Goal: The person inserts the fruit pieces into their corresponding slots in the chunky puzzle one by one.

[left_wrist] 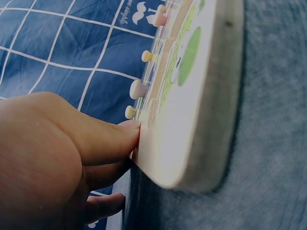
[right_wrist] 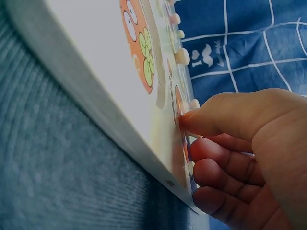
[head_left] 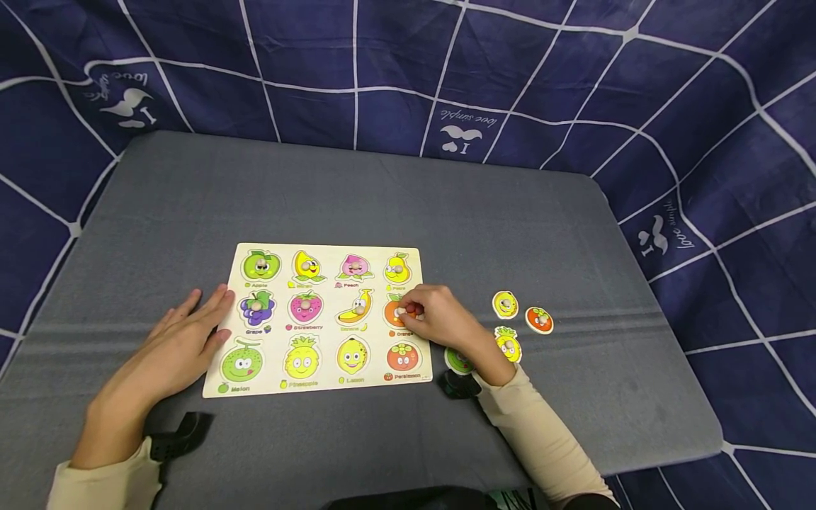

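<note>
A wooden fruit puzzle board (head_left: 328, 347) lies flat on the grey table, with knobbed pieces such as the apple (head_left: 260, 266), grape and banana seated in its upper rows. My right hand (head_left: 440, 315) pinches the orange piece (head_left: 391, 313) at its place on the right side of the board. In the right wrist view the thumb (right_wrist: 211, 115) presses its edge beside a pale knob, the other fingers curled. My left hand (head_left: 175, 354) rests along the board's left edge, fingers extended. Its thumb (left_wrist: 108, 143) touches the board's rim in the left wrist view.
Right of the board lie loose pieces: a round yellow one (head_left: 505, 304), a red-orange one (head_left: 539, 321) and a pineapple (head_left: 507, 345). A green piece (head_left: 457, 361) is partly hidden by the right wrist. A blue checked curtain (head_left: 395, 64) encloses the grey table (head_left: 357, 198).
</note>
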`<state>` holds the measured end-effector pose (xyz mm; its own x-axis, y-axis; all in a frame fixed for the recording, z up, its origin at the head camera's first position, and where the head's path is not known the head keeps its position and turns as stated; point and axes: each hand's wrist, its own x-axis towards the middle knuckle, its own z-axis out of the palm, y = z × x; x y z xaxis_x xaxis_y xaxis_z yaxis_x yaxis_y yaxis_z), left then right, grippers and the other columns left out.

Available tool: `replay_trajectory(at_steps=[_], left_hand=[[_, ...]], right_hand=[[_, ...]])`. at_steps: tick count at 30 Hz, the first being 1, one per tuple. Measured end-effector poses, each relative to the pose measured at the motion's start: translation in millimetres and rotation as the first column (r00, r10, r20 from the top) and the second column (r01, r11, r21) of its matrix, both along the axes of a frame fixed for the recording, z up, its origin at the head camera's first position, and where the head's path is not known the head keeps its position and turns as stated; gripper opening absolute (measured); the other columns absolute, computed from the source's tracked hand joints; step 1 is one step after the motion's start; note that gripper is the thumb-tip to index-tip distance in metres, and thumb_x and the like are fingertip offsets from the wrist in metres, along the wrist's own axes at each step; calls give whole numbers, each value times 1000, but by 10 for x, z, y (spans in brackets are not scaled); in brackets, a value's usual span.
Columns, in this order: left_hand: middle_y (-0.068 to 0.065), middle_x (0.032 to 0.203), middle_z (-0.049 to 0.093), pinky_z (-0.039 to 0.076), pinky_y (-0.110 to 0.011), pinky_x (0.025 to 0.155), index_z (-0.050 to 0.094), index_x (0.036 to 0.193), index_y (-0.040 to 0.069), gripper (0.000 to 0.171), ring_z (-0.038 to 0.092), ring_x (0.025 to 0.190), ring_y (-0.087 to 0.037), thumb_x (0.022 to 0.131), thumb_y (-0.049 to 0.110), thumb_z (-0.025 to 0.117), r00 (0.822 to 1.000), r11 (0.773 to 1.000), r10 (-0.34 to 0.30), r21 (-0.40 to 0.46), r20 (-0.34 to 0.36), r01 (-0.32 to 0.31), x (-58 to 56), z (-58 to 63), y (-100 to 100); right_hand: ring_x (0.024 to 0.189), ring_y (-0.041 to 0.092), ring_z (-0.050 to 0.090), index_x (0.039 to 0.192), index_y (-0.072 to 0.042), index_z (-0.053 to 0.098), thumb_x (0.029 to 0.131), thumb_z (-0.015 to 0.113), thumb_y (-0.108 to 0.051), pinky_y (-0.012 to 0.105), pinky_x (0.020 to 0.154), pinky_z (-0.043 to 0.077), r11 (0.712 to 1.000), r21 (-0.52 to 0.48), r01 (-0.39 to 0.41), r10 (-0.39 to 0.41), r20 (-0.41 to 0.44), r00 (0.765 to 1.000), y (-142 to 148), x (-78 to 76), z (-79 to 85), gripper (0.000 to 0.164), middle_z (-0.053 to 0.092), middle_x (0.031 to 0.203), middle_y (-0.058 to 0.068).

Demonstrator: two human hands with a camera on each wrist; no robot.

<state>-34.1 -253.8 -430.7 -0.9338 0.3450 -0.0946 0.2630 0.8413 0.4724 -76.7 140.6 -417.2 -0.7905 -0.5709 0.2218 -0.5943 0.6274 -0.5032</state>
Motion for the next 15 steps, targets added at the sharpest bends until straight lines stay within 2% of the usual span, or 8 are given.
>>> replay_trajectory(at_steps=[15], left_hand=[[-29,156,22,8,-75,106,28,150,-9,56,10,143,-56,103,10,51,1000,1000,-3,8,-5,3,-2,-9,-10]], right_hand=[[65,10,56,86,-4,73,83,75,-4,20,59,46,1000,14,13,-13,-4,1000,0,2,-30,4,63,74,1]])
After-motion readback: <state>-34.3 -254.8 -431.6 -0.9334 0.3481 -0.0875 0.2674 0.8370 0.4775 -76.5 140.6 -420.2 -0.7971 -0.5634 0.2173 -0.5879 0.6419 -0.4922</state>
